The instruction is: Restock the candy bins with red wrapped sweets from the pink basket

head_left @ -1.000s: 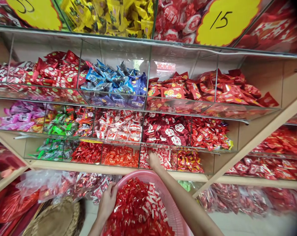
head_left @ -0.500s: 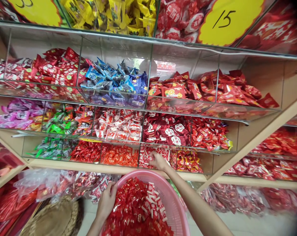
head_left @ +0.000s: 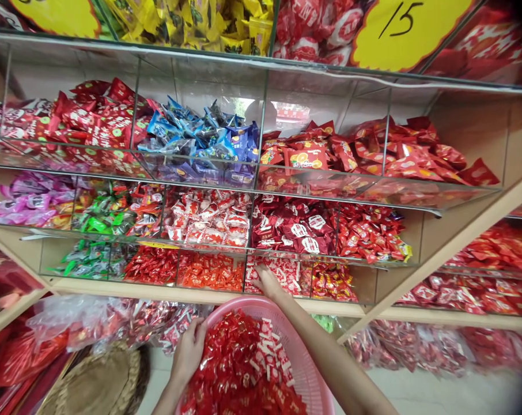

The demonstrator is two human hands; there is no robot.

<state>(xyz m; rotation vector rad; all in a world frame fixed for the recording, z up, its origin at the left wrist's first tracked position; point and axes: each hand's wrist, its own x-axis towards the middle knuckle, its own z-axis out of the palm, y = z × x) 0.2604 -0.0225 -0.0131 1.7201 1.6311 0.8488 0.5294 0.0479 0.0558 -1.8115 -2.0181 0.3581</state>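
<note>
My left hand (head_left: 190, 349) is closed on the left rim of a pink plastic basket (head_left: 319, 369). Inside the basket, shiny red wrapped candies (head_left: 230, 360) fill most of the space, with small red-and-white wrapped candies (head_left: 270, 360) along the right side. My right hand (head_left: 267, 281) reaches over the basket's far rim into a bottom-shelf compartment of red-and-white wrapped candies (head_left: 290, 271). Its thumb and fingers look apart among the candies, at the compartment's left side; the fingertips are partly hidden.
Orange-red candies (head_left: 213, 274) lie left of that compartment, red-and-yellow ones (head_left: 332, 281) to the right. Clear dividers and a wooden shelf edge (head_left: 157, 291) border them. Bagged candies (head_left: 92, 323) sit underneath, near a woven basket (head_left: 133, 374) on the floor. More candy shelves rise above.
My right hand has shifted slightly left and lower within the red-and-white candy compartment, its forearm moving left too. The left hand keeps hold of the basket rim. The view has tilted slightly.
</note>
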